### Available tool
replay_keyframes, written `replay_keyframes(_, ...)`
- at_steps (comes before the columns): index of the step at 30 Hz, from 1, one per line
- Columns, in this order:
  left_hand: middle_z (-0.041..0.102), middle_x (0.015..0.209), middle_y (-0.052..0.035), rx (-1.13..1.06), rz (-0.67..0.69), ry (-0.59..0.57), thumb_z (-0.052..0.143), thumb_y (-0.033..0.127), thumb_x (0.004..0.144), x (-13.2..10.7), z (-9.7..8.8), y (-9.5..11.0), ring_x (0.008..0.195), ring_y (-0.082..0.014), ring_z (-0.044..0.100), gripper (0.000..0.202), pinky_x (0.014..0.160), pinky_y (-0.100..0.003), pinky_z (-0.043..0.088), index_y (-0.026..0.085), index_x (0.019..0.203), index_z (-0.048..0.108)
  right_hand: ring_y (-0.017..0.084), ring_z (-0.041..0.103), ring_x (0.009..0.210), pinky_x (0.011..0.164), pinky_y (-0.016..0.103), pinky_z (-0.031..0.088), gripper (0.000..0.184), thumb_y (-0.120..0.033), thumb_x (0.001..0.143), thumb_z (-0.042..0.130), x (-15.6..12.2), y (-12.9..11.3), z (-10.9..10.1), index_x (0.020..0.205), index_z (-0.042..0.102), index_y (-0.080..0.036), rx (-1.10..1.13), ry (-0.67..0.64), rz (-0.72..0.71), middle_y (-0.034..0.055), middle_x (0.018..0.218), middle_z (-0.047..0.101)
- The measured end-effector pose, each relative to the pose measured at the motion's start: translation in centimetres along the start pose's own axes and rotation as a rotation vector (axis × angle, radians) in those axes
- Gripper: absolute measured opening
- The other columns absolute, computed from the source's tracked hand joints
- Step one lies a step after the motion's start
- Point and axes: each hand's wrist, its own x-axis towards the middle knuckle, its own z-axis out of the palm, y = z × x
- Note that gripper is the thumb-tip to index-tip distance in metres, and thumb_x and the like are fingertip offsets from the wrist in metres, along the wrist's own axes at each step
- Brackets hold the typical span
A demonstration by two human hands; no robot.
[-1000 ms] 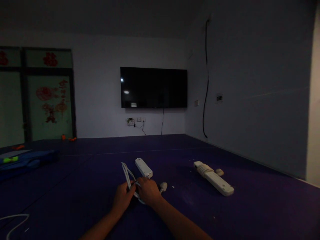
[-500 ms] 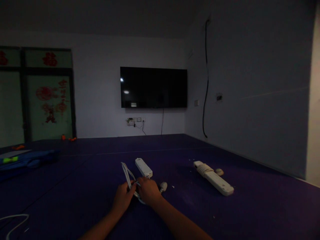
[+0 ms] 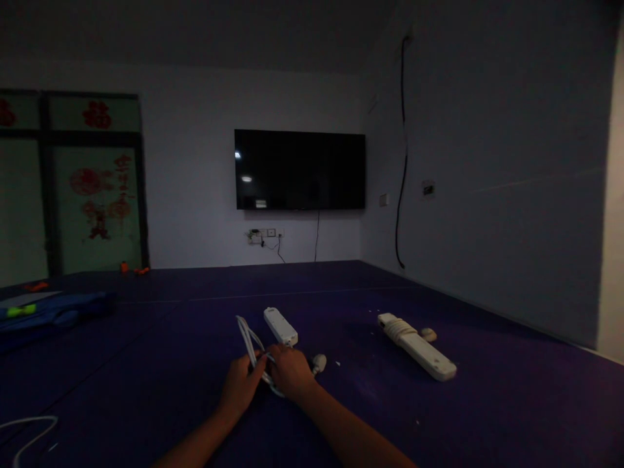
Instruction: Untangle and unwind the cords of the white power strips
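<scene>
The left hand [image 3: 238, 385] is closed around the looped white cord [image 3: 246, 341], thumb pressed on its strands; the right hand [image 3: 291, 375] meets it and pinches the same cord, its fingertips partly hidden. The coil stands up between the two hands, just in front of the person's side of a white power strip [image 3: 281, 327], which lies on the purple surface [image 3: 195, 357]. The plug [image 3: 319, 363] rests just beside the right hand.

The loops could spring open if either thumb eases, since nothing visible ties them. A tug on the cord might drag or swing the strip, and the plug could snag under the right wrist. Dim light would make a crossed strand easy to miss.

To the right, well apart, lies a second power strip [image 3: 429, 357] with its cord wound round it; a broad stretch of surface between gives room to swing an elbow. No near edge shows. The right wall [image 3: 487, 260] is well beyond both strips.
</scene>
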Motion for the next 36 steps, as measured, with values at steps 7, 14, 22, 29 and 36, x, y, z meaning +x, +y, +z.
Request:
replay_keyframes(7,0.067,0.073,-0.0065,0.026,0.014,-0.004,0.041,0.049,0.076,0.04,0.04,-0.1,0.067,-0.0195,0.06,0.042,0.063,-0.026,0.043,0.014,0.081,0.064,0.019,0.059,0.083,0.068,0.028,0.042,0.023,-0.022,0.083,0.036,-0.01,0.04,0.0,0.096,0.054,-0.018,0.021,0.008,-0.003,0.0088,0.093,0.062)
replay_keyframes(14,0.067,0.073,-0.0068,0.029,0.013,-0.011,0.039,0.049,0.077,0.02,-0.04,-0.02,0.067,-0.02,0.06,0.044,0.064,-0.028,0.043,0.014,0.083,0.063,0.019,0.059,0.083,0.067,0.028,0.042,0.023,-0.022,0.082,0.036,-0.05,0.01,-0.15,0.097,0.054,-0.018,0.023,0.003,0.001,0.0095,0.095,0.062)
replay_keyframes(22,0.066,0.067,-0.0053,0.04,0.006,0.012,0.041,0.05,0.076,-0.12,-0.09,0.31,0.065,-0.0202,0.059,0.04,0.064,-0.027,0.043,0.016,0.076,0.062,0.02,0.059,0.083,0.067,0.029,0.042,0.024,-0.023,0.083,0.037,0.03,0.12,0.1,0.1,0.053,-0.019,0.017,-0.017,0.013,0.0095,0.094,0.062)
replay_keyframes(29,0.066,0.069,-0.0068,0.03,0.013,-0.018,0.038,0.049,0.078,-0.03,-0.05,0.23,0.065,-0.0201,0.059,0.044,0.062,-0.028,0.043,0.013,0.084,0.063,0.02,0.059,0.084,0.067,0.028,0.042,0.024,-0.023,0.083,0.036,0.04,0.13,-0.03,0.1,0.053,-0.018,0.015,-0.017,0.013,0.0095,0.093,0.062)
replay_keyframes(36,0.067,0.073,-0.0079,0.036,0.006,-0.004,0.038,0.052,0.076,-0.09,-0.05,0.37,0.069,-0.021,0.06,0.047,0.066,-0.029,0.043,0.013,0.083,0.063,0.02,0.059,0.085,0.069,0.028,0.042,0.025,-0.023,0.083,0.036,0.15,0.17,0.18,0.1,0.053,-0.018,0.023,-0.011,0.019,0.0086,0.092,0.062)
